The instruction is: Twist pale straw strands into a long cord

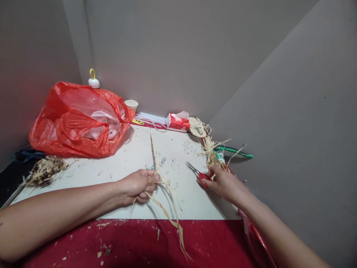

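Observation:
My left hand (144, 184) is closed on a narrow straw braid (153, 149) at the middle of the white board. The braided part runs away from me along the board. Loose flat straw strands (167, 214) trail from the fist toward me, past the board's near edge. At the right, my right hand (223, 182) has its thumb and fingers at the red handles of a pair of scissors (199, 175). The blades point away and to the left, slightly apart. Just beyond this hand lies a bundle of straw strands (210, 150).
A red plastic bag (69, 130) fills the back left, with dry straw scraps (47, 169) below it. At the back are a paper cup (131, 104), a tissue pack (178, 122) and a coiled straw braid (198, 127). Green-handled pliers (237, 150) lie by the right wall.

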`<state>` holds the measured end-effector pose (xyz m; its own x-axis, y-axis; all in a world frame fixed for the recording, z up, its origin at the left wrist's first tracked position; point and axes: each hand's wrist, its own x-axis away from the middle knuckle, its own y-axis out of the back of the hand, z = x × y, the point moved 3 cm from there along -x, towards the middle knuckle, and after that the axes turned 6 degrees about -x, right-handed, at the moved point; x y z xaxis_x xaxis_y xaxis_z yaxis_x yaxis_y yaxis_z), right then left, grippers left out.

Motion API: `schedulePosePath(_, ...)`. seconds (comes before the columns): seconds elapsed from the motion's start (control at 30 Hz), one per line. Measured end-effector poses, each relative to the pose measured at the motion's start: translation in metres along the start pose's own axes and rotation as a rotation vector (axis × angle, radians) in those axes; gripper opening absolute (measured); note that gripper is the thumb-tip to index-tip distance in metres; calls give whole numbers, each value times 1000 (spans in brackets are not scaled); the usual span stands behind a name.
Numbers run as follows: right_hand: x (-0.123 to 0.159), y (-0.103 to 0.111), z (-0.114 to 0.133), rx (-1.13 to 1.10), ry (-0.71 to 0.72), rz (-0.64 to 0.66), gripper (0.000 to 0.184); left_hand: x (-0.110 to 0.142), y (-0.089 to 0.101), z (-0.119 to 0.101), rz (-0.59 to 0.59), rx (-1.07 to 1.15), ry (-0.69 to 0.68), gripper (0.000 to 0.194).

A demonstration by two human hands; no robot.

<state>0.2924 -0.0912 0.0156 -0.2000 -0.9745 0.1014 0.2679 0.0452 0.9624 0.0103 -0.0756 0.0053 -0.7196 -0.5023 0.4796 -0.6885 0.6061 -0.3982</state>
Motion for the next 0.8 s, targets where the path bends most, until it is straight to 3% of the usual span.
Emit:
schedulePosePath(0.1, -5, 5, -1, 10, 5, 154, 21, 1, -1, -1, 0, -6, -2, 22)
schedulePosePath(0.17, -4, 16, 5, 27, 41, 175, 17, 1, 0, 0, 0, -4, -7, 22)
schedulePosePath(0.33, 20, 44, 47, 151, 80, -86, 17, -1, 1, 3, 3, -3, -13, 25)
schedulePosePath(0.4, 36, 41, 76, -110, 205, -190, 19, -1, 2, 4, 4, -4, -13, 25)
schedulePosePath(0.47, 50, 25, 106, -480, 336, -80, 18, -1, 1, 4, 7, 0, -23, 25)
schedulePosePath(0.57, 61, -7, 137, -842, 261, 107, 19, -1, 0, 3, 7, 6, -52, 26)
schedulePosePath(0.7, 64, -31, 152, -1097, 126, 64, 19, 0, -2, 4, -34, -19, -87, 25)
schedulePosePath(0.8, 64, -33, 157, -1188, 169, 52, 15, -1, -2, 5, -68, -25, -123, 26)
